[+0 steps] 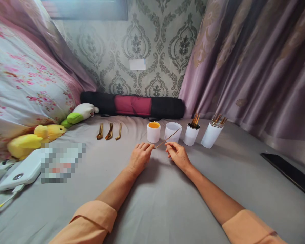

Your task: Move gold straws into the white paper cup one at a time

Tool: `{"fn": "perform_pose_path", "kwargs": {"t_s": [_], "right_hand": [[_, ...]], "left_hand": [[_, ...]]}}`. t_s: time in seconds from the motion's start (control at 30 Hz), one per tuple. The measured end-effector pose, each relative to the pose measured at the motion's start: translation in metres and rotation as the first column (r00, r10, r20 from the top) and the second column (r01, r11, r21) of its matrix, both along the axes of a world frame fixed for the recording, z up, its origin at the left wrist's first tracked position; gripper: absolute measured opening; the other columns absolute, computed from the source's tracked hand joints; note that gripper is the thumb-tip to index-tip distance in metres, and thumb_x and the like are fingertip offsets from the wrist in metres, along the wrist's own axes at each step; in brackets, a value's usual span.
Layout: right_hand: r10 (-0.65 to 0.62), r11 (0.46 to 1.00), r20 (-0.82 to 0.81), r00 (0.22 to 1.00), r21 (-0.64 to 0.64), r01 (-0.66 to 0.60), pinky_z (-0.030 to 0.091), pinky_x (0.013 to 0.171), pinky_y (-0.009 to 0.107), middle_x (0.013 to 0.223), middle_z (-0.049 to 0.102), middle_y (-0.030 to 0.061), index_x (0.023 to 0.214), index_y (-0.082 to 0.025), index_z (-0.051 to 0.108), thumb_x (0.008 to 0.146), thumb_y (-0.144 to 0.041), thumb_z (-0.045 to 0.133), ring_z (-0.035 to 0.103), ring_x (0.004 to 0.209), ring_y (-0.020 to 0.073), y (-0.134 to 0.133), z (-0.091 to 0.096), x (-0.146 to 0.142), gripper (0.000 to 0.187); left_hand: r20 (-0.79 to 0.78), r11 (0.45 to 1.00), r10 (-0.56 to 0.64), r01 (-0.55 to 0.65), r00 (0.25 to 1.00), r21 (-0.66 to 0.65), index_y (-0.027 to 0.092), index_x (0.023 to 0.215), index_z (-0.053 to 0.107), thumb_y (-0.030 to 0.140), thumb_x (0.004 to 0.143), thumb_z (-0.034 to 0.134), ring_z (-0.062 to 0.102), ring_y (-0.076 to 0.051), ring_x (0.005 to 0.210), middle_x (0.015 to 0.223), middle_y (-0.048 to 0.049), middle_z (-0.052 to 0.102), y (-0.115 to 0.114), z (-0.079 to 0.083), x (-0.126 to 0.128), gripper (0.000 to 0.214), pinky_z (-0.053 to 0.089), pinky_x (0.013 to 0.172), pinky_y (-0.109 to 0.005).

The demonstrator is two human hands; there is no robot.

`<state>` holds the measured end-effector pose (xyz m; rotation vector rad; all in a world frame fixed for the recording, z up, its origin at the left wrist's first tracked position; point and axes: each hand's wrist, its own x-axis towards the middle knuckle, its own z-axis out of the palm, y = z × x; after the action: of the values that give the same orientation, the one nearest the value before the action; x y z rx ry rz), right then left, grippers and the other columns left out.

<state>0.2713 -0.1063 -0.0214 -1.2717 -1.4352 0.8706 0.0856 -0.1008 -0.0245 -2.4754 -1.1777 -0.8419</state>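
Hands (141,156) at thin stick (171,135), cups (154,134) beyond

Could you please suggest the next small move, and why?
Probably steady the thin brown stick with the right hand: the left hand grips its near end, its far end is ungripped, and the right hand is close beside it.

A peach-coloured left sleeve (82,228) ends in a broad folded cuff (98,211); the right sleeve (251,225) matches. Small dark marks (183,158) dot the right hand (178,154), beyond that sleeve.
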Motion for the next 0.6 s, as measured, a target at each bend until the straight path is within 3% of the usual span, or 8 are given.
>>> {"fn": "perform_pose_path", "kwargs": {"t_s": [0.17, 0.37, 0.6], "right_hand": [[0.031, 0.999, -0.093, 0.995, -0.040, -0.035, 0.038, 0.040, 0.020, 0.073, 0.057, 0.0023, 0.095, -0.015, 0.056, 0.069, -0.038, 0.056, 0.049, 0.052, 0.0091, -0.0020, 0.0038, -0.0022, 0.035], [0.108, 0.994, -0.152, 0.982, 0.004, -0.109, 0.036, 0.038, 0.019, 0.070, 0.054, -0.0003, 0.096, -0.017, 0.056, 0.070, -0.042, 0.059, 0.049, 0.051, 0.0088, -0.0018, 0.0022, -0.0016, 0.037], [0.072, 0.995, -0.267, 0.961, -0.049, -0.088, 0.035, 0.037, 0.018, 0.068, 0.054, 0.0010, 0.087, -0.014, 0.057, 0.072, -0.047, 0.055, 0.049, 0.049, 0.0074, -0.0001, 0.0025, -0.0027, 0.036]], "left_hand": [[-0.053, 0.999, -0.017, 0.016, 0.998, -0.033, 0.016, 0.105, 0.054, 0.016, 0.086, 0.033, 0.050, -0.019, 0.086, 0.091, -0.0084, 0.059, -0.0019, 0.0016, 0.0006, 0.028, 0.036, 0.074, -0.032], [-0.101, 0.999, -0.026, 0.021, 0.995, -0.049, 0.016, 0.105, 0.053, 0.017, 0.086, 0.033, 0.049, -0.020, 0.086, 0.090, -0.0089, 0.058, -0.0038, 0.0038, 0.0009, 0.028, 0.035, 0.073, -0.033], [-0.139, 0.998, -0.030, 0.021, 0.990, -0.065, 0.017, 0.102, 0.054, 0.016, 0.084, 0.035, 0.048, -0.019, 0.085, 0.089, -0.0077, 0.057, -0.0043, 0.0040, 0.0017, 0.026, 0.034, 0.073, -0.033]]}}
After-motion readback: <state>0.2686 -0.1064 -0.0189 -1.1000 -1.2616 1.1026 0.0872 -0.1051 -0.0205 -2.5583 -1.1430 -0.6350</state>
